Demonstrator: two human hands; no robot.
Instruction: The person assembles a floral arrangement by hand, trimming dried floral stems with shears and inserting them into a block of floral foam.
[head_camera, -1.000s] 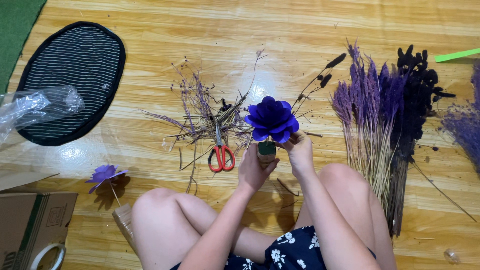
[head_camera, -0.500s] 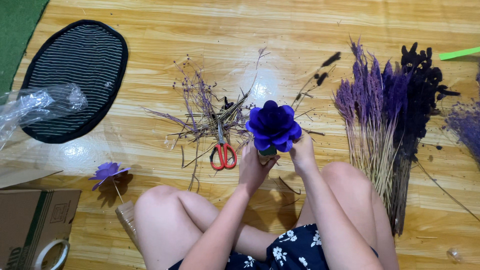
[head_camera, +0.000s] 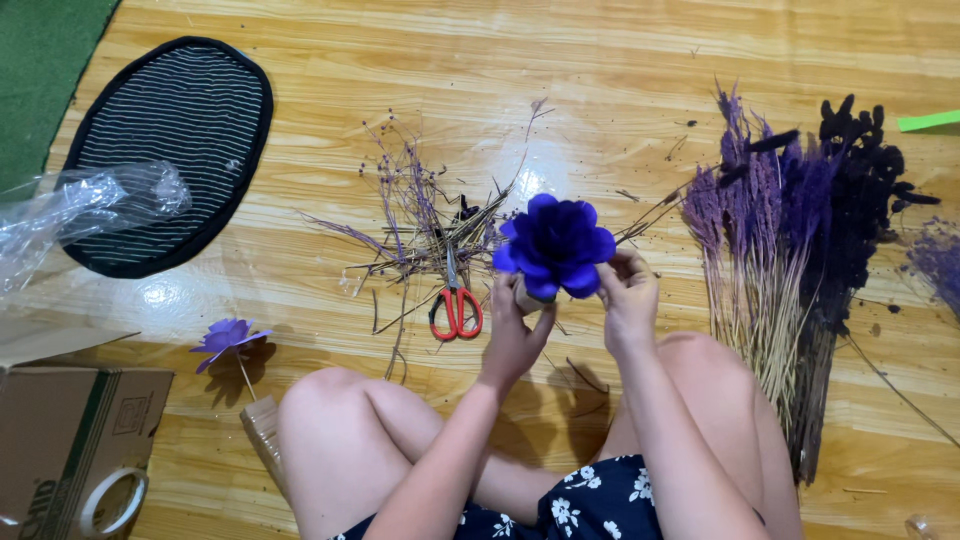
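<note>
A large dark purple paper flower (head_camera: 555, 244) is held up over the wooden floor between both my hands. My left hand (head_camera: 513, 332) grips it from below, around its base. My right hand (head_camera: 627, 298) pinches its right-hand petals. What the left hand holds under the bloom is hidden by the petals. Red-handled scissors (head_camera: 455, 305) lie on the floor just left of my left hand, on a heap of dried purple twigs (head_camera: 420, 222).
Bundles of dried purple and black grasses (head_camera: 790, 260) lie to the right. A small lilac flower on a stem (head_camera: 228, 338) lies at left, near a cardboard box (head_camera: 70, 430), a tape roll (head_camera: 110, 502), clear plastic wrap (head_camera: 80, 210) and a striped oval mat (head_camera: 170, 140).
The flower has tilted so its face hides the small roll seen under it earlier. Both hands have shifted slightly around its base.
</note>
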